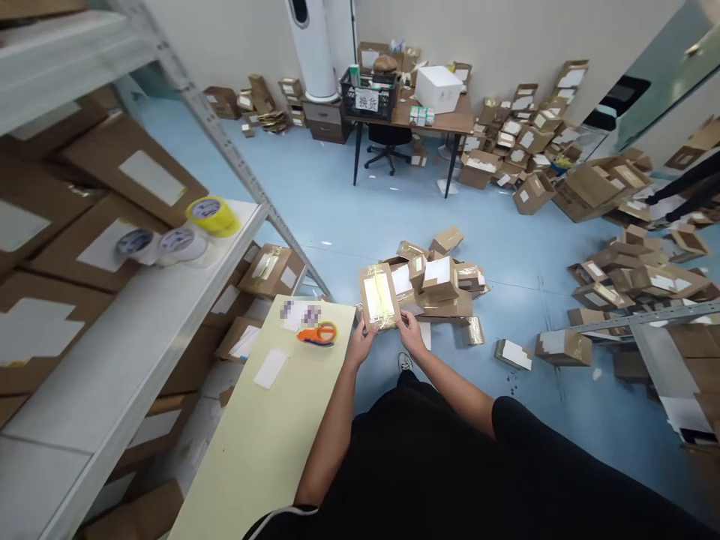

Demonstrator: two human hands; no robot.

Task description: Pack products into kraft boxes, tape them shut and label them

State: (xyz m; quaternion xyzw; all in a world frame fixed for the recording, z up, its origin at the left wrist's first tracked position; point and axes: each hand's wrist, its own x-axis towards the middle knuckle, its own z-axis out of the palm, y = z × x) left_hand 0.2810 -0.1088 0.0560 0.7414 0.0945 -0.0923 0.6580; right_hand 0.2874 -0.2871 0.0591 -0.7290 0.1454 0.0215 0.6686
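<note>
Between my two hands I hold a small cardboard box (pixel 368 281) with a white label and shiny yellowish tape down its middle. My left hand (pixel 360 343) grips its lower left corner, and my right hand (pixel 412 333) its lower right corner. The box is in the air just past the right edge of the pale yellow table (pixel 241 435). On that table lie an orange tape cutter (pixel 316 334), a white paper slip (pixel 271 368) and another paper with blurred print. Behind the held box, a pile of cardboard boxes (pixel 442 300) covers part of the floor.
At the left a metal shelf (pixel 129 322) carries cartons, a yellow tape roll (pixel 212 216) and clear tape rolls (pixel 178 244). A desk (pixel 444 120) with a black crate (pixel 368 97) stands by the far wall. Heaped boxes (pixel 646 274) lie on the right; a person's legs (pixel 683 187) show there.
</note>
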